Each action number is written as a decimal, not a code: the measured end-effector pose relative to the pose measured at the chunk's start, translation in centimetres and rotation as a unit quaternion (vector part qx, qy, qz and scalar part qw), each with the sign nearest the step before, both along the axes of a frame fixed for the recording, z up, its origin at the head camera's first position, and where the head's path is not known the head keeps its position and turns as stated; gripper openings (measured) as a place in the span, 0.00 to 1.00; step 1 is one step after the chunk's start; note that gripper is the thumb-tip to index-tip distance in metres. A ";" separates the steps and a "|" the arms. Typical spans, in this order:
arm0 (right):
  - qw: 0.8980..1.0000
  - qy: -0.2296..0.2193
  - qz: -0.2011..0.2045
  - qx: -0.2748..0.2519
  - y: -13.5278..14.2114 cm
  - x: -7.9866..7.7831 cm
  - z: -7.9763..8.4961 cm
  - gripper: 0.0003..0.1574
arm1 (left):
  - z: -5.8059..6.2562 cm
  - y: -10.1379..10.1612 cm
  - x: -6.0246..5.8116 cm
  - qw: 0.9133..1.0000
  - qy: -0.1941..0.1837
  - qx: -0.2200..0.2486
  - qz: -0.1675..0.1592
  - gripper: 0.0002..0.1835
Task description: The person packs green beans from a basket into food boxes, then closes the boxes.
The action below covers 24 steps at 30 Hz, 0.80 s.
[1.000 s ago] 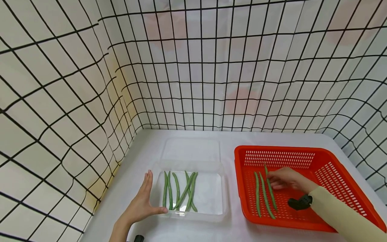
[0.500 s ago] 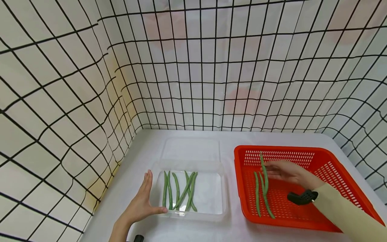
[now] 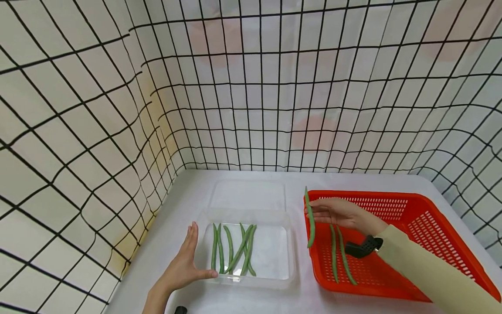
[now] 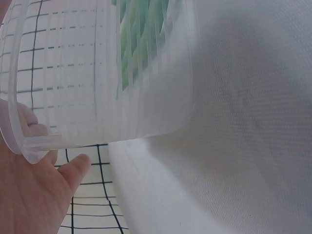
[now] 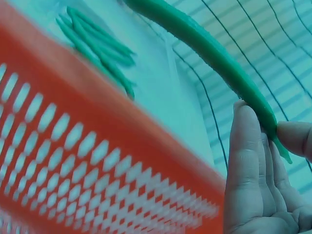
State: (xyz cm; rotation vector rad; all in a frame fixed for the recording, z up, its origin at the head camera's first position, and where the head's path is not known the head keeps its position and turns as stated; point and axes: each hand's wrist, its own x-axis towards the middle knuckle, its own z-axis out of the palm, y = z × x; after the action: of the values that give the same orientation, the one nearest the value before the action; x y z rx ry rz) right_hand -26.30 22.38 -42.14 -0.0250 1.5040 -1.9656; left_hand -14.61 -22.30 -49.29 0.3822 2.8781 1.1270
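My right hand (image 3: 340, 213) pinches a green bean (image 3: 310, 220) between thumb and fingertips, above the left rim of the red basket (image 3: 400, 291). In the right wrist view the bean (image 5: 214, 56) slants up and left from the fingers. Two more green beans (image 3: 334, 257) lie on the basket floor beneath the wrist. A clear plastic container (image 3: 270, 261) holds several green beans (image 3: 230, 244), some of them crossed. With fingers and thumb spread, my left hand (image 3: 184, 266) rests at the container's front left corner. The left wrist view shows the container wall (image 4: 78, 107) close beside that hand.
A clear lid (image 3: 248, 195) lies flat behind the container on the white table (image 3: 298, 301). Black wire grid (image 3: 274, 109) walls in the back and both sides. The basket's raised left rim stands between its floor and the container.
My right hand has lifted a green bean off the basket floor and carried it left to the basket's left rim. The left hand has stayed in place.
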 end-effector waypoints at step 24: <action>0.993 0.006 0.071 0.098 -14.5 -0.3 -2.6 0.16 | 0.0 0.0 -0.1 1.000 0.004 -0.007 -0.002 0.75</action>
State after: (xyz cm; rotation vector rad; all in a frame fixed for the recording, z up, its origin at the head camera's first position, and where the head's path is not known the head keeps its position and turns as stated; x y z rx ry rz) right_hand -26.65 7.92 -44.77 -0.0586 1.6510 -1.7022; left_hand -14.71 -22.35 -49.33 0.3916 2.8883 1.1078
